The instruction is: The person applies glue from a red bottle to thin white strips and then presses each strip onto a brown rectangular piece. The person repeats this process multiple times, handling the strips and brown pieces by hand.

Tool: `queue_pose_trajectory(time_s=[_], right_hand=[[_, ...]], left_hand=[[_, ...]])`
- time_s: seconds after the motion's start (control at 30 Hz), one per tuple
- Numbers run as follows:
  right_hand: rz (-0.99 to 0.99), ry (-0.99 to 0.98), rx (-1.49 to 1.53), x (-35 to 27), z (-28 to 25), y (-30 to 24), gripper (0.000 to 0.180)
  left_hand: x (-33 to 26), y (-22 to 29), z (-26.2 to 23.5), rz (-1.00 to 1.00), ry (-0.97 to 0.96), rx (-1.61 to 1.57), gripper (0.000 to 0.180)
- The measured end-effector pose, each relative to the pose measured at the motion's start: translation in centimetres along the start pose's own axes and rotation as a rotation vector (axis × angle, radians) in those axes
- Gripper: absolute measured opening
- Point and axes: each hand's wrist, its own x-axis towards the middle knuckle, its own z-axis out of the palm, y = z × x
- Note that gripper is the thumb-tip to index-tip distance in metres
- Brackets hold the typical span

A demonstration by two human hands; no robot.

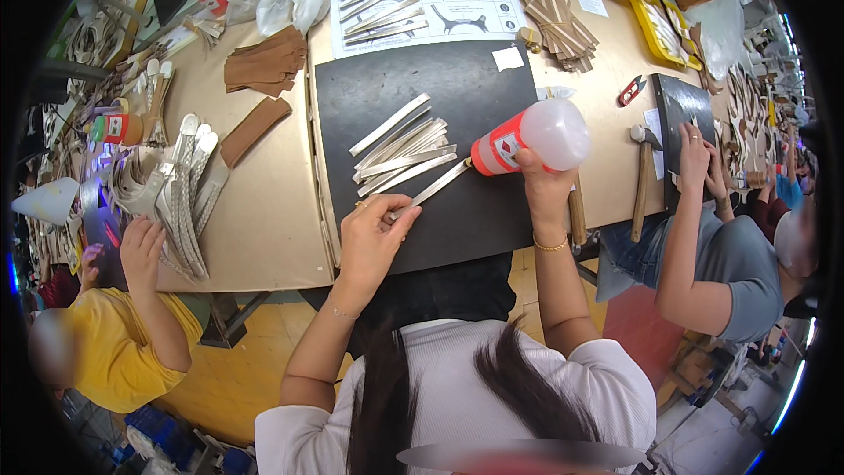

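Note:
My left hand (pixel 374 233) pinches the near end of a narrow, shiny pale-gold strip (pixel 442 179) between thumb and fingers. A squeeze bottle (pixel 556 134), clear at its base and red towards the nozzle, lies tilted in my right hand (pixel 547 189). Its tip points left and meets the strip's far end, or hovers just over it; I cannot tell which. Beneath both hands is a black work board (pixel 475 233). Just beyond my left hand, a loose pile of similar strips (pixel 400 157) rests on the board.
Printed sheets (pixel 466 13) with more strips lie beyond the board. Brown leather pieces (pixel 264 60) and braided straps (pixel 186 193) are at left. A hammer (pixel 645 176) and red snips (pixel 631 91) lie right. Co-workers' hands (pixel 142 251) (pixel 694 154) work on both sides.

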Motion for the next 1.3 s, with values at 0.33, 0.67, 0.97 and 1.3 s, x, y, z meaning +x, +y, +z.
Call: queue_pose_trajectory(time_s=[0.33,0.67,0.97,1.3], right_hand=[[-0.016,-0.040,-0.046,0.1,0.3,-0.1,0.051],[0.040,-0.102,0.048,-1.2,2.1,0.0,0.048],[0.105,-0.185,0.134,-3.0,4.2,0.5,0.045],[0.178,-0.226,0.227,-3.8,5.7,0.8,0.049]], left_hand=[[-0.3,-0.5,-1.1,-0.294,-0.018,-0.442,0.020],[-0.9,-0.3,-1.6,-0.281,-0.015,-0.259,0.021],[-1.1,-0.8,-1.4,-0.261,0.020,-0.304,0.028],[-1.5,-0.8,-1.6,-0.227,-0.008,-0.301,0.034]])
